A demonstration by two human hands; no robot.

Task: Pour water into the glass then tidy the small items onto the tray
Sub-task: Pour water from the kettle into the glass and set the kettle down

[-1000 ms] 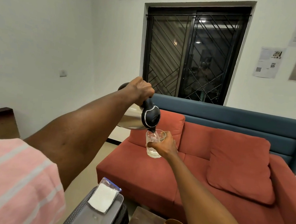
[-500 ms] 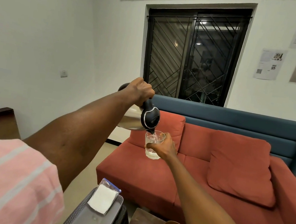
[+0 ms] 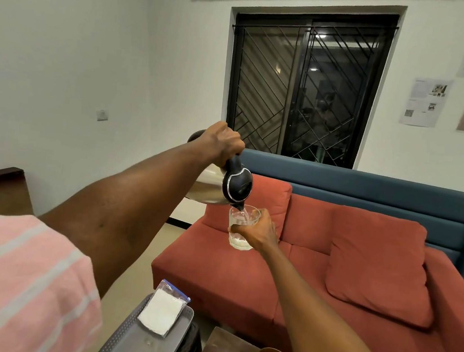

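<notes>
Sofa [image 3: 331, 262] behind: kettle [image 3: 217, 187] (tilted) over glass [image 3: 241, 221].

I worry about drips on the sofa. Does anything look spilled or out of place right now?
No spill shows. The kettle in the left hand is tipped with its spout over the glass, held in mid-air by the right hand. One oddity: the white pouch overhangs the grey tray's far rim.
</notes>
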